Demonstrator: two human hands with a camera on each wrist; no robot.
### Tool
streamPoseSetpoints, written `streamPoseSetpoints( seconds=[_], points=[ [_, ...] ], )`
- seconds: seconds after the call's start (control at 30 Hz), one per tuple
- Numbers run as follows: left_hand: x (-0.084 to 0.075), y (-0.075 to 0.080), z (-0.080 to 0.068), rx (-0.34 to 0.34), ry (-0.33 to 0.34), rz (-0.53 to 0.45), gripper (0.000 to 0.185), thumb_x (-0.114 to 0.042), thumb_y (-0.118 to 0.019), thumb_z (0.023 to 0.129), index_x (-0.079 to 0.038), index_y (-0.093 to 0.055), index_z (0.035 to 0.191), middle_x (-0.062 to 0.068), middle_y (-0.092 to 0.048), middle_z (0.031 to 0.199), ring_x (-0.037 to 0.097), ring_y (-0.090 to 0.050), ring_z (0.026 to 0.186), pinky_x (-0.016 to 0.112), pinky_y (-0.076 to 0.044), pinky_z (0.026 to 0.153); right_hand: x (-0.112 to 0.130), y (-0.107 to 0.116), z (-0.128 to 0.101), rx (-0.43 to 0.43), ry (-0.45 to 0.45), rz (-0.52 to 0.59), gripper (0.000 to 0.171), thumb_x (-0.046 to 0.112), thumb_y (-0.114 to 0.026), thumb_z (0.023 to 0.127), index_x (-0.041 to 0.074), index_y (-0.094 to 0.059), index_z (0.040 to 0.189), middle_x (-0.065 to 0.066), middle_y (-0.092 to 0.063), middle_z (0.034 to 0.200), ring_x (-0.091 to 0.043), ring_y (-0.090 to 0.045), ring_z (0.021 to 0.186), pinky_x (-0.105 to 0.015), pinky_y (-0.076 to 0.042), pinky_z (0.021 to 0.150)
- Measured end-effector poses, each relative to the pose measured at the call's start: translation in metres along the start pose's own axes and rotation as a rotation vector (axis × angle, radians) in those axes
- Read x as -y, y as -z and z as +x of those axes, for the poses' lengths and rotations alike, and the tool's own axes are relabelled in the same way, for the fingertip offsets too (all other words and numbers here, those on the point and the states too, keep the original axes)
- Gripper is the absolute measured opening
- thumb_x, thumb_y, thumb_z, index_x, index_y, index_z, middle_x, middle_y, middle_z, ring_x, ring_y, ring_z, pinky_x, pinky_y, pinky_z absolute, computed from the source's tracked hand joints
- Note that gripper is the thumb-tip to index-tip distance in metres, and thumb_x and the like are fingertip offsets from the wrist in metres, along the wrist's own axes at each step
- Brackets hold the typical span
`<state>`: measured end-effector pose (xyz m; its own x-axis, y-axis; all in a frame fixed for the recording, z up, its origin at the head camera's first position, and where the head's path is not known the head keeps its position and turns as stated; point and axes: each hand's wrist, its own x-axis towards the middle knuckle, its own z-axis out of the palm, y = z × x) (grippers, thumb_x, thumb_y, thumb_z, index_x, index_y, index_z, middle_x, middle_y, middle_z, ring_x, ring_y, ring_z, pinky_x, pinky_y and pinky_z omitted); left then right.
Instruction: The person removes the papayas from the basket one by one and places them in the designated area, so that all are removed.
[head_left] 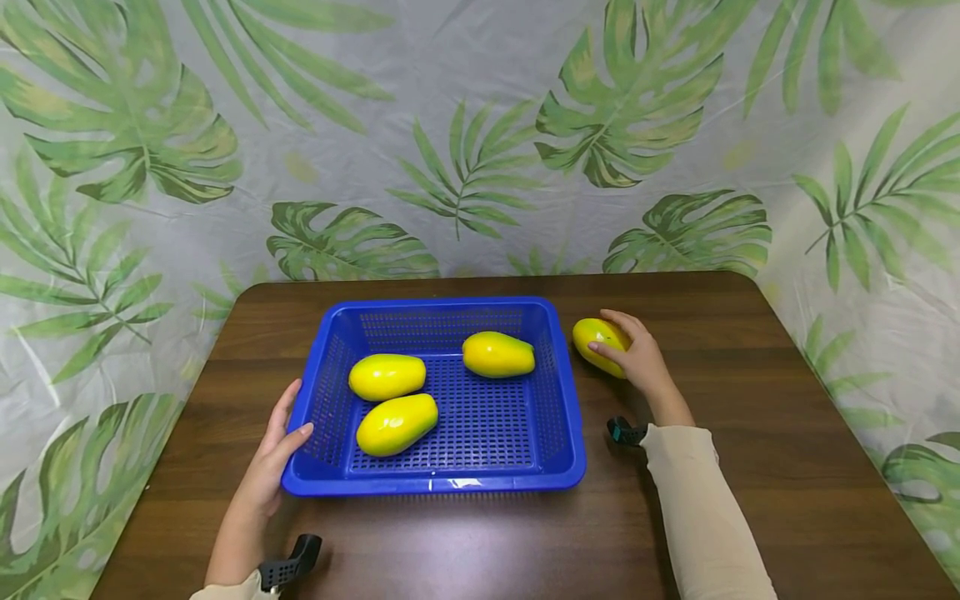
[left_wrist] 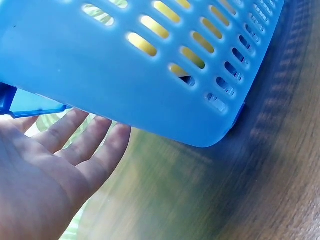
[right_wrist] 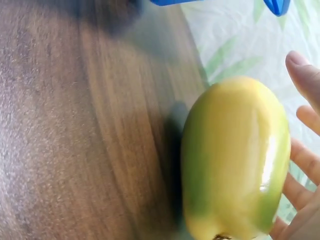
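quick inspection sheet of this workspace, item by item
surface: dark wood-grain table, rounded corners
job's things: blue perforated basket holding three yellow-green papayas; fourth papaya on the table just right of the basket
clutter: nothing seen
hands: left hand open against the basket's left wall, thumb on the rim; right hand cupped round the fourth papaya, which lies on the table
cables: nothing seen; black wrist camera mounts only
surroundings: leaf-print cloth backdrop behind and to both sides
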<state>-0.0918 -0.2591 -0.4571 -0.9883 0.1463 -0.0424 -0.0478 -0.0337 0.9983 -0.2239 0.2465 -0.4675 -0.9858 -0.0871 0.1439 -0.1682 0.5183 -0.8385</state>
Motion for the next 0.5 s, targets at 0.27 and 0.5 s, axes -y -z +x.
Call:
streamPoseSetpoints(
  seconds=[0.27,0.5],
  points=[
    [-0.001,0.0,0.0,-0.001,0.001,0.002,0.058,-0.014,-0.036,0.096,-0.025,-0.006,0.144,0.015,-0.006,0.144,0.019,-0.042,0.109,0.03,-0.045,0.08,0.017,0.004,0.0,-0.007,0.028,0.022,0.063,0.032,-0.067,0.08,0.014,-0.041,0.135,-0.011,-0.033,0.138,-0.036,-0.03,0.123,-0.054,-0.023,0.096],
    [-0.001,0.001,0.001,-0.001,0.005,0.008,0.059,-0.014,-0.037,0.096,-0.023,-0.005,0.145,0.016,-0.005,0.144,0.018,-0.043,0.108,0.03,-0.045,0.08,0.038,0.006,0.003,-0.03,0.065,0.019,0.065,0.03,-0.07,0.078,0.02,-0.041,0.135,-0.007,-0.033,0.138,-0.031,-0.026,0.127,-0.055,-0.021,0.097]
  ],
)
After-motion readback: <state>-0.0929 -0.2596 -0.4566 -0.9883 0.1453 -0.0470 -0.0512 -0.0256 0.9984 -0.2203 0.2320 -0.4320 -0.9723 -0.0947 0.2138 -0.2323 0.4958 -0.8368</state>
